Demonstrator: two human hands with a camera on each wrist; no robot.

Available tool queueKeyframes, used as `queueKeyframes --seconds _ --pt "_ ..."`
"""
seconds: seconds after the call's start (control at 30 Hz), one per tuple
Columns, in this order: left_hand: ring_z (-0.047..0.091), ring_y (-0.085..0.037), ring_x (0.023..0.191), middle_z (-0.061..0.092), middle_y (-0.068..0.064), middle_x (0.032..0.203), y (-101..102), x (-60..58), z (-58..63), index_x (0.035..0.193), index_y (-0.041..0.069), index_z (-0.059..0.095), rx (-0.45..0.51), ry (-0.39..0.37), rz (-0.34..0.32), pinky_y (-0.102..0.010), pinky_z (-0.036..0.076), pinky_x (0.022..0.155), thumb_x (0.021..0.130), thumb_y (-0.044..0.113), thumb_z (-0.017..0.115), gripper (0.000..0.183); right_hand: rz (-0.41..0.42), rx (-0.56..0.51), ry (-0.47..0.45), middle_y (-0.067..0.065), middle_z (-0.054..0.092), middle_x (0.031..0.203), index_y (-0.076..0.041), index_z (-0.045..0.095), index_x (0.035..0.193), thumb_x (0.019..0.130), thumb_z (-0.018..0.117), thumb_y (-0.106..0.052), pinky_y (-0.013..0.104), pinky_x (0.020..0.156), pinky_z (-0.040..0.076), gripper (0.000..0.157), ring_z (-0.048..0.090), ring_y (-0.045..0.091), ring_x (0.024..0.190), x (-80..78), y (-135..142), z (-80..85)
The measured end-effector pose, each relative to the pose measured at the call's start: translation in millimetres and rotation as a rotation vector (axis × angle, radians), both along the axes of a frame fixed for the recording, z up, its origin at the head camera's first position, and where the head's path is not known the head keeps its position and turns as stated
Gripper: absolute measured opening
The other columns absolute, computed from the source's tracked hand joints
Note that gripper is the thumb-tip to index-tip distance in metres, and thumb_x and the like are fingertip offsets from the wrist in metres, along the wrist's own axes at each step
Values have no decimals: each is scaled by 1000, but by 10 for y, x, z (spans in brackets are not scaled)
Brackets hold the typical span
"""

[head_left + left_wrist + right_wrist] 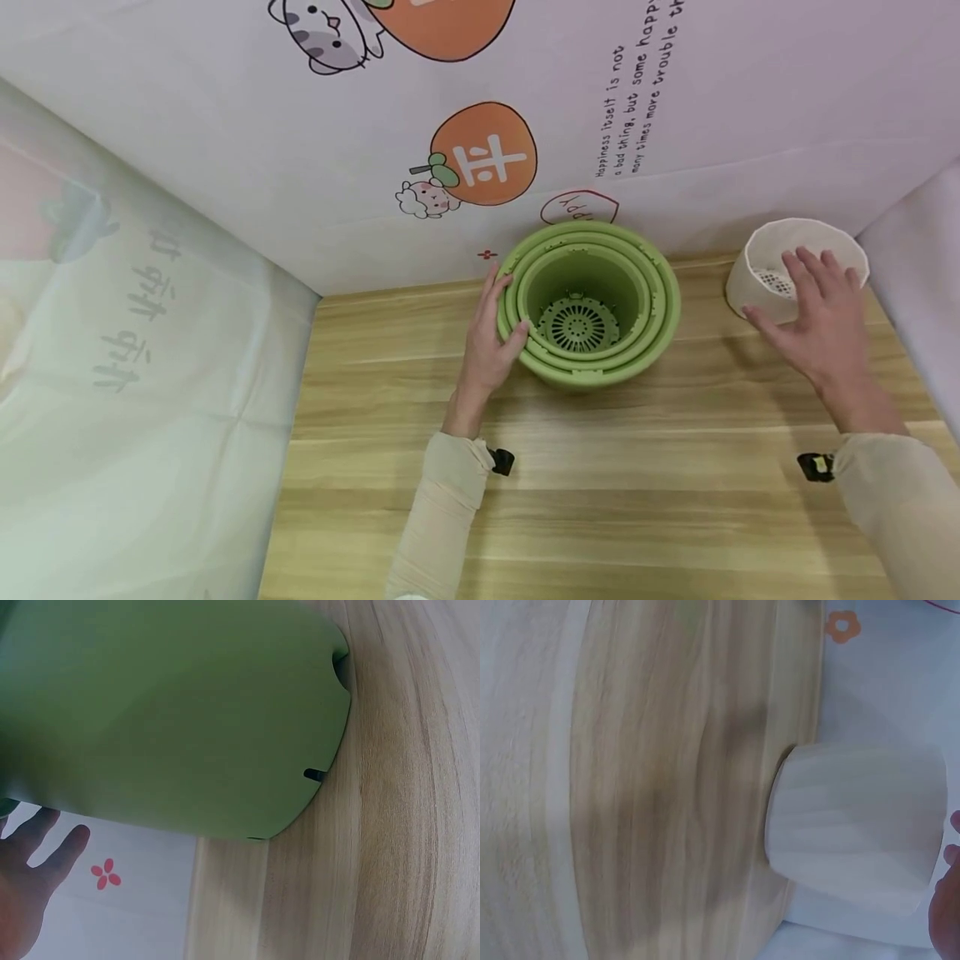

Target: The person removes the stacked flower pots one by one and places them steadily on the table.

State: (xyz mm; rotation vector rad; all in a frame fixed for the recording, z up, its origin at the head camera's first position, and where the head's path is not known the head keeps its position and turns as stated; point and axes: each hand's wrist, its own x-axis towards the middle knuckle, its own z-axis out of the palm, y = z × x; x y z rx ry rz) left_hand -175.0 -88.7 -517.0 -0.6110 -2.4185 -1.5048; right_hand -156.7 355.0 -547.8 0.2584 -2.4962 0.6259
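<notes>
Several green plastic pots (587, 377) are nested together on the wooden surface, with a slotted base showing inside the innermost one. At their left side, my left hand (487, 342) touches the rim with thumb and index finger. The left wrist view shows the outer green wall (187, 727) and spread fingers (67, 855) beside it. To the right stands a white pot (738, 287) with holes in its base. My right hand (832, 329) is over its opening, fingers spread and thumb near the front rim. Fingertips appear close to the white pot's rim in the right wrist view.
The pots stand on a wood-grain tabletop (600, 500), close to a printed white back cloth (360, 167). Cloth walls also rise at the left (187, 358) and right (922, 233); the white pot sits near the right corner.
</notes>
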Motion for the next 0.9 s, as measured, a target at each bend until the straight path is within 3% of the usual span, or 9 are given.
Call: queueKeyframes --seconds 0.2,0.5,0.77,0.9 --pt "25 -20 148 14 3 165 -5 13 -6 151 11 37 -6 -10 8 -51 36 111 89 36 53 68 59 -47 -64 28 46 145 0 46 145 77 71 -46 61 117 17 86 34 51 138 7 -117 78" --pt "25 -20 148 15 2 165 -5 13 2 150 9 38 6 8 8 -50 34 113 90 35 54 66 154 -63 20 28 50 139 1 48 143 84 54 -73 56 115 27 95 43 50 129 15 -347 167" --pt "25 -20 148 14 3 166 -16 20 -12 150 11 38 13 0 5 -51 34 113 91 35 54 66 208 -87 -27 23 43 149 -4 44 148 86 52 -74 49 118 25 94 40 48 133 91 -474 239" --pt "24 -20 148 14 3 166 -6 10 -15 150 11 37 16 -2 4 -50 34 113 91 35 54 66 210 -74 -121 15 37 156 -12 37 154 89 63 -59 49 118 25 84 36 42 139 138 -501 309"
